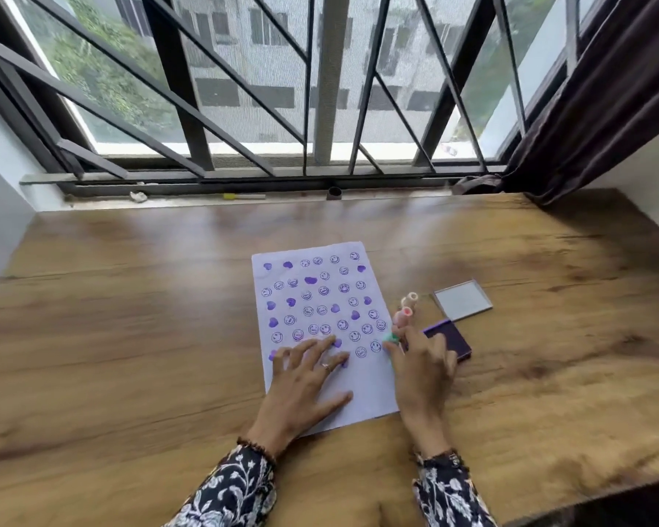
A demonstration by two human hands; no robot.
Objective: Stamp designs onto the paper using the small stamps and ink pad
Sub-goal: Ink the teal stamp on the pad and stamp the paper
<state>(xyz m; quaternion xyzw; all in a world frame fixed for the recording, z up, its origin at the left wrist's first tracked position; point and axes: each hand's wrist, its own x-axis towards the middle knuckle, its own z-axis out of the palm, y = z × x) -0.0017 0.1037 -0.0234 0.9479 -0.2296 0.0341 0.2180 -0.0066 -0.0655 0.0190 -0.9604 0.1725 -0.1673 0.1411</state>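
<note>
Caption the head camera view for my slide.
Left hand steadies stamped paper; right hand reaches beside the ink pad.

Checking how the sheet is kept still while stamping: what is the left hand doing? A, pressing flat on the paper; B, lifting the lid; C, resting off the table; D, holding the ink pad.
A: the left hand lies spread flat on the paper, well left of the ink pad.
</note>
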